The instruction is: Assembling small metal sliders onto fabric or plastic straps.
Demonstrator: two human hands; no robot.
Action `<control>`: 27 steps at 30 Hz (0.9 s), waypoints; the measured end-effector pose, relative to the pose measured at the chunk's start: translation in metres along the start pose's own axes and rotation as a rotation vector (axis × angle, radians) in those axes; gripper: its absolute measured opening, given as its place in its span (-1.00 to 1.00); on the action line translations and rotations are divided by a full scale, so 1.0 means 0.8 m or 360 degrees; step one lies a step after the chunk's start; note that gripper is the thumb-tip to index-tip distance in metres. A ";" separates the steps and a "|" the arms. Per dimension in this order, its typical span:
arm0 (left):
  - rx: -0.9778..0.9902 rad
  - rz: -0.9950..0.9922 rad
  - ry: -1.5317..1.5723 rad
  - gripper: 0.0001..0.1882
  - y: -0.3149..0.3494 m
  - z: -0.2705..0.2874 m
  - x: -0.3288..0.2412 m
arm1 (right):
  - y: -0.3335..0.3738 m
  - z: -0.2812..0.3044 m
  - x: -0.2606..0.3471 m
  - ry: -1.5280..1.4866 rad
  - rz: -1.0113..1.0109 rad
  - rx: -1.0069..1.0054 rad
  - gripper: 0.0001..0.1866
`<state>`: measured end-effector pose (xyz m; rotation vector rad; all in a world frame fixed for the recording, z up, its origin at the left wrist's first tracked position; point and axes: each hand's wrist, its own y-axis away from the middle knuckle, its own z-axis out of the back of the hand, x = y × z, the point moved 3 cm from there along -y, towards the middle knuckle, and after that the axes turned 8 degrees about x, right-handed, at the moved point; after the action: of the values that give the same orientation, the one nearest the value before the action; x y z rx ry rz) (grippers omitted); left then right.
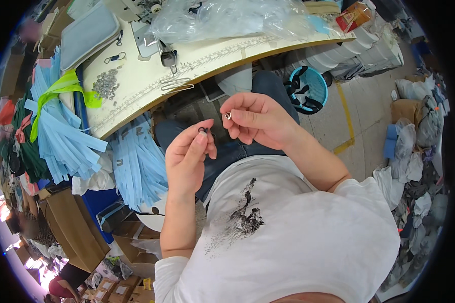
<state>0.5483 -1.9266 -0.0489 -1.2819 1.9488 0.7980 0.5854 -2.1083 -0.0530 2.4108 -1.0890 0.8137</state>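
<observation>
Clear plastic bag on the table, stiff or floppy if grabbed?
The clear plastic bag is probably floppy, given its creases and folds. Being glossy, it may slide easily on the table. It looks thin and see-through, so likely light.

Your shirt (318,227) is white with a speckled black splash on its front, your trousers (274,91) dark blue, the piece (228,115) in your right hand (263,120) silvery and the bit (202,130) in your left hand (187,156) black. Your tabletop (212,57) is off-white, its brown front edge lined with dark ruler-like marks. By its left edge you have light blue strips (65,131) and a lime green ribbon (64,83); beyond its front edge, a turquoise basket (318,88).
</observation>
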 end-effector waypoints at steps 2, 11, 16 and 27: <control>-0.0005 0.0003 -0.0064 -0.67 0.000 0.001 0.000 | 0.002 0.001 -0.001 0.0000 0.0007 0.0082 -0.79; -0.0039 -0.0086 -0.0286 -0.73 -0.001 -0.008 -0.005 | 0.001 0.001 -0.004 0.0054 0.0129 0.0107 -0.80; -0.0151 -0.0150 -0.0573 -0.77 -0.001 -0.010 -0.007 | 0.001 -0.009 0.000 0.0220 0.0029 -0.0071 -0.83; -0.0115 -0.0076 -0.0653 -0.80 0.002 -0.016 -0.010 | -0.005 -0.016 0.013 0.0795 0.0158 0.0065 -0.79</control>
<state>0.5467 -1.9318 -0.0352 -1.0976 1.5692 1.0252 0.5896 -2.1045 -0.0371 2.0252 -0.9953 1.3868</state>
